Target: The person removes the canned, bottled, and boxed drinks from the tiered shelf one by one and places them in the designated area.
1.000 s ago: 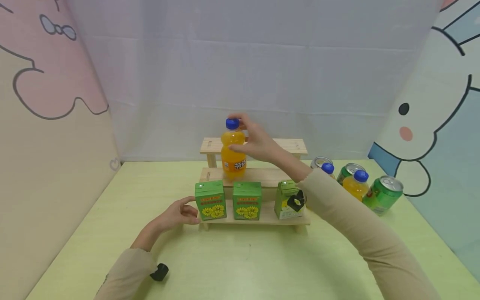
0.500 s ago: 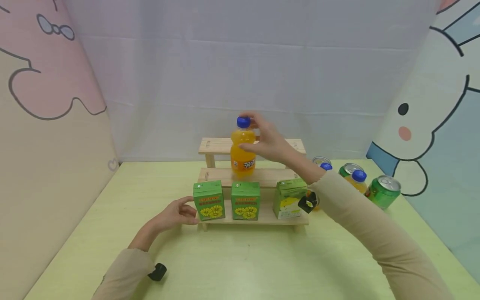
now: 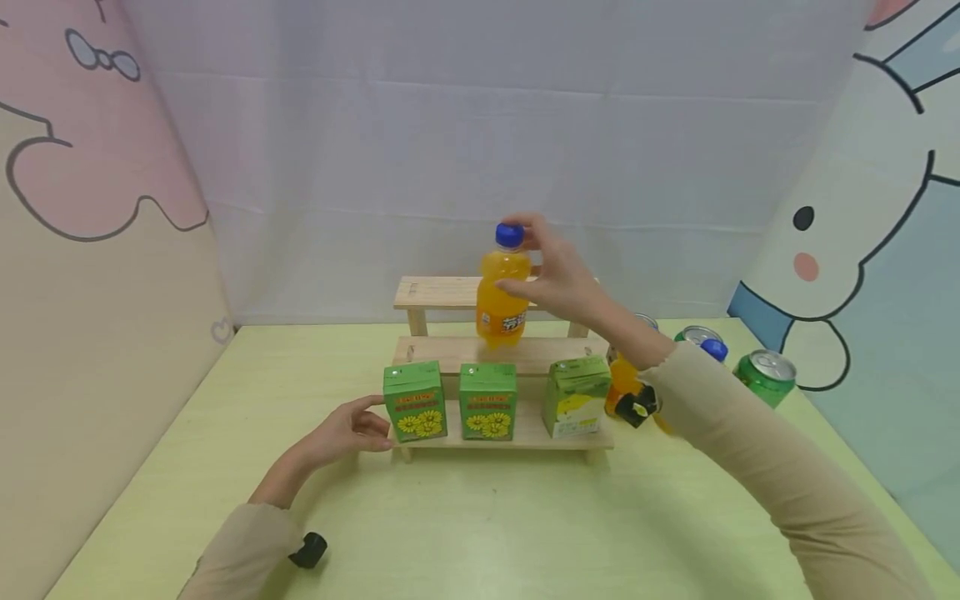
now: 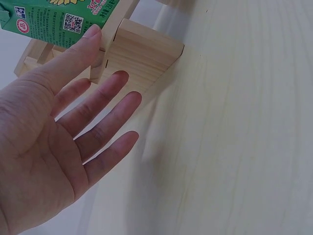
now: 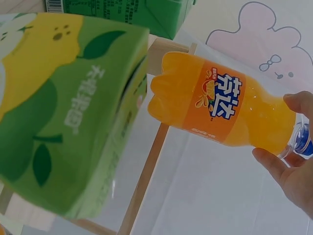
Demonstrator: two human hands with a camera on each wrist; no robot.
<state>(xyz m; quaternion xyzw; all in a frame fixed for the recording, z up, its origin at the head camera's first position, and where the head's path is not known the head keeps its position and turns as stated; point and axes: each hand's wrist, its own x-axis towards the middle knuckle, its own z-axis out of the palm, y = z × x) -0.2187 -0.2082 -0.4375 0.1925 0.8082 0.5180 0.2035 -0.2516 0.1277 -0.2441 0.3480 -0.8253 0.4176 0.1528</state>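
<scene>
My right hand (image 3: 561,279) grips an orange soda bottle (image 3: 503,287) around its neck, just below the blue cap. The bottle is upright in front of the top tier of a wooden stepped rack (image 3: 427,353), its base over the middle tier; a gap beneath it is hard to judge. Its orange label (image 5: 213,100) shows in the right wrist view. At the rack's left end, my left hand (image 3: 345,433) has relaxed, spread fingers and holds nothing. The thumb tip (image 4: 92,32) lies at the lower edge of the left green drink carton (image 3: 416,404); contact is unclear.
A second green carton (image 3: 487,404) and a paler pear-pictured carton (image 3: 577,398) share the bottom tier. Right of the rack stand a green can (image 3: 767,372), another can (image 3: 699,335) and more orange bottles (image 3: 624,382), partly hidden by the right forearm.
My right hand has carried the orange soda bottle to the right along the rack and slightly upward. The left hand stays beside the left carton.
</scene>
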